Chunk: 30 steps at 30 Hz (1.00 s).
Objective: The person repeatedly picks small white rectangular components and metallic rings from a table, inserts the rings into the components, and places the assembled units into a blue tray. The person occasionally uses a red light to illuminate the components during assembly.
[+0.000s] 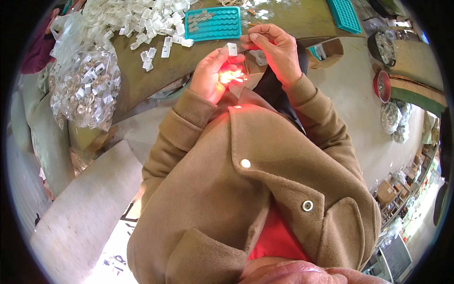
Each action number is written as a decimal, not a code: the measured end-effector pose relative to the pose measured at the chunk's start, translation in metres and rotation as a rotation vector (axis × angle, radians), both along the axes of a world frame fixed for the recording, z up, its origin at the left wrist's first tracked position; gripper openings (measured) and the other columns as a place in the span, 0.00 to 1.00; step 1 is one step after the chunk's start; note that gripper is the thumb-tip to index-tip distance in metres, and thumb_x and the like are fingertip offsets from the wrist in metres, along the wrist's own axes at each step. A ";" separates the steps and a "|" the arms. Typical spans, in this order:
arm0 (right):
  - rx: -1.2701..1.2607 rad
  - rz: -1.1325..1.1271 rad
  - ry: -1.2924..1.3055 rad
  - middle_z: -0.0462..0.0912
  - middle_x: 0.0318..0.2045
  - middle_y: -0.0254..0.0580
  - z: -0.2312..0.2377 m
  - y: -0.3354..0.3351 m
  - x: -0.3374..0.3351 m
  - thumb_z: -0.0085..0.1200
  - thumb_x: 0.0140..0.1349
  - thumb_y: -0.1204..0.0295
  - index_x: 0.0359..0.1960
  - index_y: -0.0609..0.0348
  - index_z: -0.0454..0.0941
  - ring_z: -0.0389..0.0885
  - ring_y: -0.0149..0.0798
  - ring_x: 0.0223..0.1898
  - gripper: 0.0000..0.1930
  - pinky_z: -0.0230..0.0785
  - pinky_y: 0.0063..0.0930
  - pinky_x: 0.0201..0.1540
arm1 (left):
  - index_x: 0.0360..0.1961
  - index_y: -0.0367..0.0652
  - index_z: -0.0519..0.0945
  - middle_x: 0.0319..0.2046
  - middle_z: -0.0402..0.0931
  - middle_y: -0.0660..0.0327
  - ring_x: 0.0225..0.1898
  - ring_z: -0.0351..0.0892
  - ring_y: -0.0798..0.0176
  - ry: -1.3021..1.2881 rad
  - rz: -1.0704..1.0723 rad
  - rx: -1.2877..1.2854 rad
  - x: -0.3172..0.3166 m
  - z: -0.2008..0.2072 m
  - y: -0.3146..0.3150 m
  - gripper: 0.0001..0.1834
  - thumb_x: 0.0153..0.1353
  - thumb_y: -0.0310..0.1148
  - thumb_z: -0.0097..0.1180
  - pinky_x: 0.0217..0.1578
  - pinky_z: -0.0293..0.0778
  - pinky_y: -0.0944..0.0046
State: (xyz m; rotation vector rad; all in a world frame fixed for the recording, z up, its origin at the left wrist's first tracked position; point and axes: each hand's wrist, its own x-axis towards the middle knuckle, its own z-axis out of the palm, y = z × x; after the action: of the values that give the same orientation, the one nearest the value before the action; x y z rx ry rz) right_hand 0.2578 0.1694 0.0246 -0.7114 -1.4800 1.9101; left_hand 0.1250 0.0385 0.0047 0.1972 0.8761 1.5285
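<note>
Between the thumb and fingers of my left hand (208, 73) is a small white plastic case (231, 49), held above my lap. Red lights (231, 75), glowing brightly, sit in or just below that palm and tint both hands red. My right hand (279, 49) is raised just to the right, thumb and forefinger pinched together; whatever lies between them is too small to make out. Beyond the hands, a teal tray (227, 31) with round pockets lies on the table, several clear round pieces (201, 18) in its left part.
Many white cases (146, 19) are heaped on the table (127, 85) at the far left. A clear bag (85, 90) stuffed with cases and wires stands at the left edge. Another teal tray (344, 15) lies far right. On the right are an open carton (331, 53) and a red bowl (382, 86).
</note>
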 end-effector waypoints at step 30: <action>0.377 0.181 -0.224 0.80 0.29 0.29 -0.002 -0.009 -0.008 0.53 0.64 0.77 0.38 0.64 0.79 0.71 0.19 0.30 0.04 0.67 0.15 0.33 | 0.42 0.41 0.76 0.31 0.77 0.65 0.22 0.66 0.79 -0.051 0.027 -0.102 -0.003 0.001 -0.005 0.12 0.69 0.40 0.51 0.35 0.74 0.70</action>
State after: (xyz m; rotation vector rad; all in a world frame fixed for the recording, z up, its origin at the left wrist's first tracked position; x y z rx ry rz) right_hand 0.2499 0.1604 0.0223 -0.6468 -2.0367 1.6438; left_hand 0.1219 0.0334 0.0059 0.0727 0.9169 1.5029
